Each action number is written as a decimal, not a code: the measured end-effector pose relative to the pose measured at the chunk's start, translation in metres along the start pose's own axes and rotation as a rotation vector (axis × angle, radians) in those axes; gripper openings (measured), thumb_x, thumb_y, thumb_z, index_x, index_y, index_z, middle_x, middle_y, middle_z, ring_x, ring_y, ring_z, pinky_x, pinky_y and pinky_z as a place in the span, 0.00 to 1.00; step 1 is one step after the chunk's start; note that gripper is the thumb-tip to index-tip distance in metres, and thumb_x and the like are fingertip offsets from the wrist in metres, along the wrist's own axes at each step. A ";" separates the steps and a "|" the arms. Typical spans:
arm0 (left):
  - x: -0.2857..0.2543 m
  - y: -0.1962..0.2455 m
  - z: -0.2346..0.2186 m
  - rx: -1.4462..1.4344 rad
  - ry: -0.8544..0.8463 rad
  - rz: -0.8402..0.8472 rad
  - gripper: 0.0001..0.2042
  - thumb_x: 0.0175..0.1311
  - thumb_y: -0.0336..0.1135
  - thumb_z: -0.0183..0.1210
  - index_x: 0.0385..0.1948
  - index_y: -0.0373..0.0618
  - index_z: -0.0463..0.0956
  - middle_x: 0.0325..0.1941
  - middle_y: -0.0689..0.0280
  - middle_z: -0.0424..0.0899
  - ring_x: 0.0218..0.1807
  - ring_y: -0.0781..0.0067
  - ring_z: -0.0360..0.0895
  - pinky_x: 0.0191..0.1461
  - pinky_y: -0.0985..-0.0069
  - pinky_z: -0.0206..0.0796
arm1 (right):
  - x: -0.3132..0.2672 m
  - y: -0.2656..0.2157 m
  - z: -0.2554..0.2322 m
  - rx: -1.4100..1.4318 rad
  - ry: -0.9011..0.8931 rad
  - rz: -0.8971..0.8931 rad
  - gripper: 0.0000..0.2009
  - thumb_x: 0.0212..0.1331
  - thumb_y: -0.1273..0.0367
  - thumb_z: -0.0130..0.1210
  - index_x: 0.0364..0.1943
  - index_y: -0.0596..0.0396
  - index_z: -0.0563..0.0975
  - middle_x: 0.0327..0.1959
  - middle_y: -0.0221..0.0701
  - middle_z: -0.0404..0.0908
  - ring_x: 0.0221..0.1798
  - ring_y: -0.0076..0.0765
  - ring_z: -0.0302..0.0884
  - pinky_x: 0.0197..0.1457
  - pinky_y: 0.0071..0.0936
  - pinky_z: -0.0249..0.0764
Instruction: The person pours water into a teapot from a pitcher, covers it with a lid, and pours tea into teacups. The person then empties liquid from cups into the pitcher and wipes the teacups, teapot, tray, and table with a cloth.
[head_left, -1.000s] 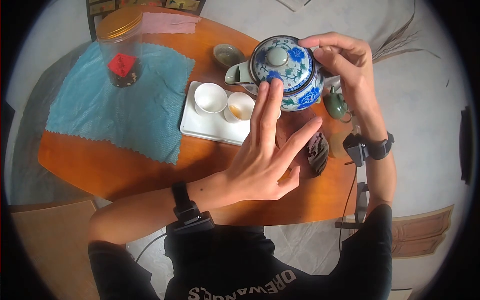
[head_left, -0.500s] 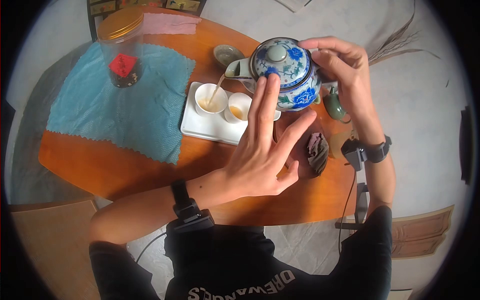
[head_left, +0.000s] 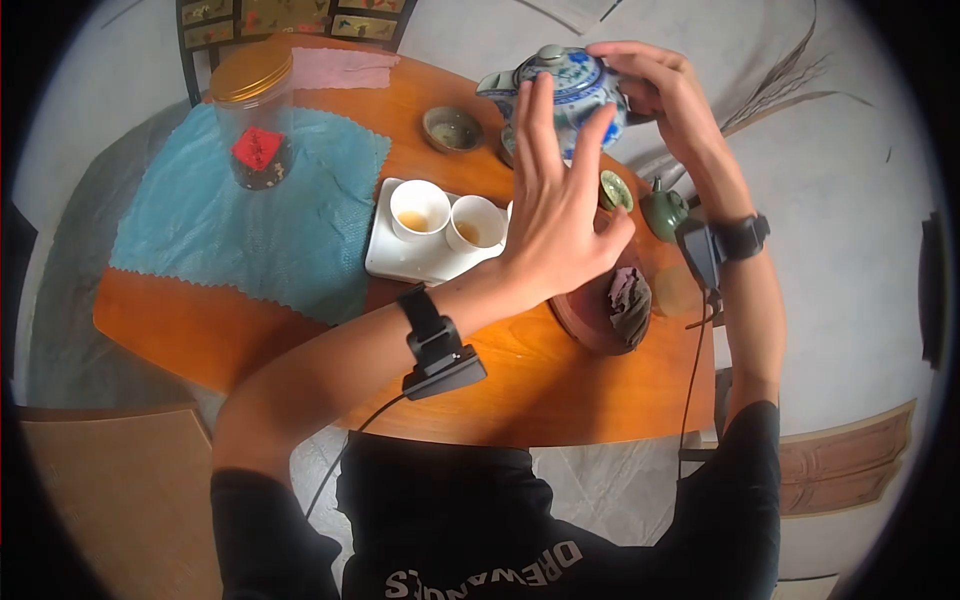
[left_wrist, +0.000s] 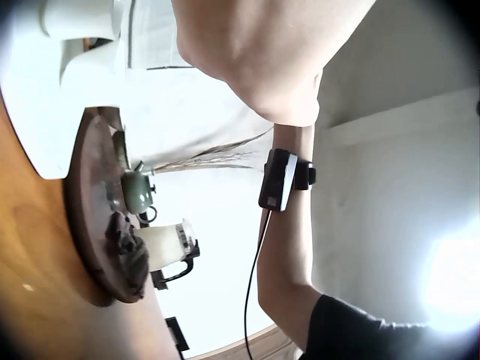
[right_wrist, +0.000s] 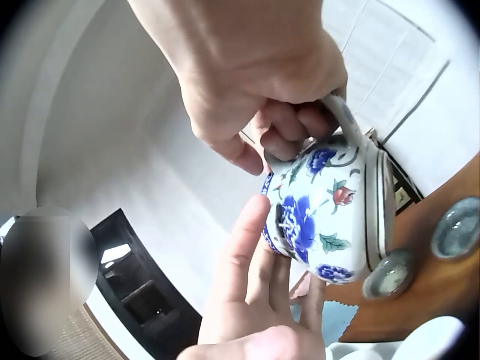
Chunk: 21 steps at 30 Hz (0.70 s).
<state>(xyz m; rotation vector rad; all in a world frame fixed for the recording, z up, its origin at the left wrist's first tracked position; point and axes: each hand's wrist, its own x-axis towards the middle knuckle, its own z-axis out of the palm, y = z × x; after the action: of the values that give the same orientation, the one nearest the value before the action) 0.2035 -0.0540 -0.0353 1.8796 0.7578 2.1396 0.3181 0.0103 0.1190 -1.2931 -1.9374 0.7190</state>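
Note:
My right hand [head_left: 680, 100] grips the handle of a blue-and-white teapot [head_left: 590, 110], held in the air beyond the white tray [head_left: 400, 262]. In the right wrist view its fingers curl round the handle of the teapot [right_wrist: 307, 217]. Straight fingers of my left hand [head_left: 560, 215] lie against the near side of the teapot by the lid [head_left: 575, 70]. The teapot's spout points left, with no stream from it. On the tray, a left cup [head_left: 420, 222] and a right cup [head_left: 475, 235] hold some amber liquid; my left hand hides the tray's right part.
A gold-lidded jar [head_left: 255, 110] stands on a blue cloth [head_left: 320, 190] at the left. Behind the tray is a small grey bowl [head_left: 452, 130]. At the right are a small green teapot [head_left: 664, 210], a green cup [head_left: 616, 190] and a round brown tray [head_left: 590, 325] with a crumpled dark cloth.
The stream from the spout into the left cup has stopped, and that cup now holds amber liquid. Both hands have moved the teapot up and away from the cups, and it is tilted less.

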 end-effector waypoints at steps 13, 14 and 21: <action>-0.009 -0.036 0.015 -0.183 -0.018 -0.357 0.40 0.55 0.31 0.62 0.71 0.43 0.53 0.77 0.35 0.30 0.77 0.28 0.40 0.78 0.49 0.45 | 0.062 0.018 0.026 -0.328 -0.231 0.056 0.12 0.59 0.64 0.63 0.41 0.52 0.89 0.21 0.15 0.73 0.24 0.11 0.63 0.25 0.15 0.57; -0.009 -0.038 0.014 -0.179 -0.016 -0.360 0.40 0.55 0.31 0.62 0.71 0.43 0.53 0.77 0.35 0.30 0.77 0.28 0.40 0.78 0.49 0.45 | 0.060 0.023 0.029 -0.302 -0.200 0.062 0.12 0.59 0.64 0.63 0.42 0.53 0.89 0.21 0.15 0.73 0.23 0.11 0.63 0.25 0.15 0.57; 0.006 -0.038 0.021 -0.136 -0.077 -0.333 0.39 0.53 0.33 0.63 0.70 0.39 0.55 0.75 0.38 0.43 0.76 0.32 0.47 0.77 0.50 0.48 | 0.004 0.063 0.021 0.167 0.193 0.138 0.12 0.62 0.70 0.58 0.46 0.59 0.86 0.18 0.15 0.67 0.21 0.12 0.55 0.24 0.17 0.49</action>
<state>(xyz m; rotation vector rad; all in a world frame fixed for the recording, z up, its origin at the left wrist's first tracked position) 0.2157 -0.0137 -0.0478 1.6264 0.8199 1.8545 0.3352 0.0347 0.0599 -1.3488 -1.6124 0.7760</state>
